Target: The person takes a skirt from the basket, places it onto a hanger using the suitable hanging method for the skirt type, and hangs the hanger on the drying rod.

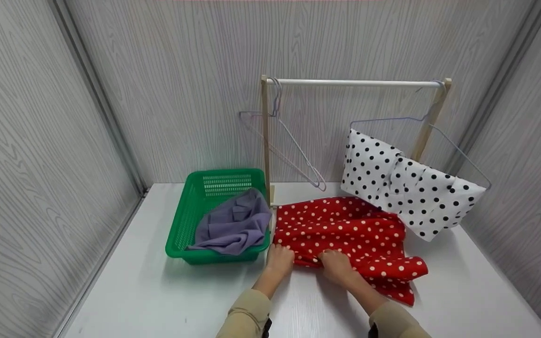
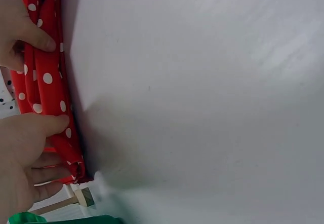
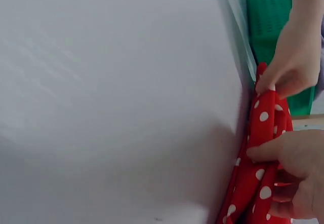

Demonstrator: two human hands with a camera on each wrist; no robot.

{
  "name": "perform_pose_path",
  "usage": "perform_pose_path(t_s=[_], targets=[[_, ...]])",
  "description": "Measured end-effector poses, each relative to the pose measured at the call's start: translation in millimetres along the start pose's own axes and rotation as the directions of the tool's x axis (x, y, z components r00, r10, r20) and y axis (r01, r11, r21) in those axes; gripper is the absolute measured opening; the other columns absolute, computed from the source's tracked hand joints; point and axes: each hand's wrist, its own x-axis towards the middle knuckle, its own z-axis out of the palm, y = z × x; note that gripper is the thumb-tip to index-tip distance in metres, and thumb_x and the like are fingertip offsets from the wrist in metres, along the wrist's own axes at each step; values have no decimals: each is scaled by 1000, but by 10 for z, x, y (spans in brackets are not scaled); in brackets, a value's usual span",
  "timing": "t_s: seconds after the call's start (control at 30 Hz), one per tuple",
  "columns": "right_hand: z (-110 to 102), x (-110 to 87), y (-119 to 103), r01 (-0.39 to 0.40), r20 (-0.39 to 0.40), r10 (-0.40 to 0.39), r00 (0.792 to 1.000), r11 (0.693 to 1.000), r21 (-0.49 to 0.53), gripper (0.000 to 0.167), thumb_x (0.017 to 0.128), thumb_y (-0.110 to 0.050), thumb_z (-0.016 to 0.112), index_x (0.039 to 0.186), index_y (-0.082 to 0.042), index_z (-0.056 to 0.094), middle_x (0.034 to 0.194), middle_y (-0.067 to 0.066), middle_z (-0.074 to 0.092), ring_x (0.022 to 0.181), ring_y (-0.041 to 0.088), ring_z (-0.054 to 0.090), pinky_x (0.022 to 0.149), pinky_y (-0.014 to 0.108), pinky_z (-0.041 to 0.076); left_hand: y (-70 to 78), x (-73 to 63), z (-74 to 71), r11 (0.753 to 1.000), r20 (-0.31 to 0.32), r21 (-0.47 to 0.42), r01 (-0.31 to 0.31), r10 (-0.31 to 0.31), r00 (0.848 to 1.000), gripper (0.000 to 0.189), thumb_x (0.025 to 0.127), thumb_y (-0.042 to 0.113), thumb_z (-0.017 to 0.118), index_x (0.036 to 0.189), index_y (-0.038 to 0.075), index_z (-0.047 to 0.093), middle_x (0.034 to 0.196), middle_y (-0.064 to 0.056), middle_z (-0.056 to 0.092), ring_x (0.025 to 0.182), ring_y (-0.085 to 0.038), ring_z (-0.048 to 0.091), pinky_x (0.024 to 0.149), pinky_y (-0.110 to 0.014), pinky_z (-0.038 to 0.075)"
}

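A red cloth with white polka dots (image 1: 341, 230) lies spread and wrinkled on the white table, its right end bunched into folds. My left hand (image 1: 280, 259) grips its near left corner, close beside the green basket. A short way to the right, my right hand (image 1: 336, 265) pinches the same near edge. In the left wrist view the thumb of the left hand (image 2: 25, 153) lies over the folded edge, with its fingers underneath. The right wrist view shows the right hand (image 3: 298, 168) holding the gathered edge between thumb and fingers.
A green basket (image 1: 174, 234) holding a purple cloth (image 1: 235, 223) stands at left. Behind is a rack with a white rail (image 1: 345, 83). Hangers (image 1: 298, 150) hang at its left; a white cloth with black dots (image 1: 406, 183) hangs from a hanger at right, overlapping the red cloth.
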Motion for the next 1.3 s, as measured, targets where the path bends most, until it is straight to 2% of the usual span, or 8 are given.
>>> perform_pose_path(t_s=[0.23, 0.47, 0.6, 0.77, 0.87, 1.07, 1.2, 1.3], targets=[[42, -42, 95, 113, -115, -106, 988, 992, 56, 12, 77, -1, 70, 87, -2, 63, 76, 14, 61, 64, 28, 60, 56, 41, 49, -61, -42, -181, 968, 39, -243, 59, -50, 998, 18, 84, 19, 66, 73, 5, 65, 64, -4, 58, 64, -18, 56, 59, -29, 44], [48, -51, 163, 91, -91, -80, 993, 989, 116, 7, 77, 1, 69, 75, -4, 65, 69, 8, 60, 60, 19, 56, 56, 35, 46, -102, 66, -557, 767, -21, -635, 91, -135, 991, 19, 90, 19, 60, 83, 4, 70, 68, -2, 63, 57, -9, 48, 54, -24, 42], [42, -52, 192, 93, -70, -88, 994, 993, 70, 7, 78, -2, 69, 73, -5, 65, 65, 7, 60, 56, 16, 53, 54, 35, 46, -164, 200, -851, 701, -126, -712, 38, -181, 975, 20, 91, 18, 58, 94, 3, 71, 76, -2, 66, 61, -9, 51, 59, -25, 46], [26, -69, 199, 81, -46, -82, 996, 996, -22, 6, 79, -5, 68, 73, -5, 66, 60, 6, 58, 50, 13, 45, 51, 34, 46, -219, 353, -1163, 609, -238, -793, -28, -267, 934, 21, 90, 15, 56, 96, 2, 71, 86, -7, 69, 75, -15, 62, 68, -30, 50], [12, -72, 201, 67, -19, -68, 998, 997, -47, 8, 79, -6, 68, 72, -6, 65, 58, 4, 56, 50, 14, 46, 50, 33, 45, -197, 443, -1322, 600, -303, -798, -49, -330, 894, 21, 90, 14, 55, 95, 1, 71, 91, -9, 70, 86, -21, 65, 76, -34, 50], [7, -61, 200, 69, -5, -70, 998, 996, -51, 9, 79, -7, 68, 71, -6, 64, 58, 4, 55, 50, 15, 47, 51, 34, 45, -88, 627, -1521, 629, -397, -777, -30, -452, 799, 18, 89, 15, 58, 93, 3, 72, 89, -7, 70, 86, -22, 64, 77, -35, 48], [5, -51, 191, 74, -1, -74, 997, 997, -36, 9, 81, -8, 66, 72, -7, 64, 59, 4, 56, 51, 16, 50, 52, 35, 46, -33, 741, -1576, 614, -387, -789, -5, -492, 780, 19, 89, 16, 59, 94, 2, 70, 90, -9, 69, 86, -24, 63, 79, -36, 47], [3, -47, 185, 74, 8, -73, 997, 997, -28, 10, 82, -9, 66, 73, -7, 64, 59, 4, 56, 52, 17, 51, 53, 34, 46, -9, 811, -1603, 576, -349, -817, 24, -527, 775, 22, 88, 17, 61, 97, -1, 68, 91, -11, 68, 86, -26, 62, 80, -37, 46]])
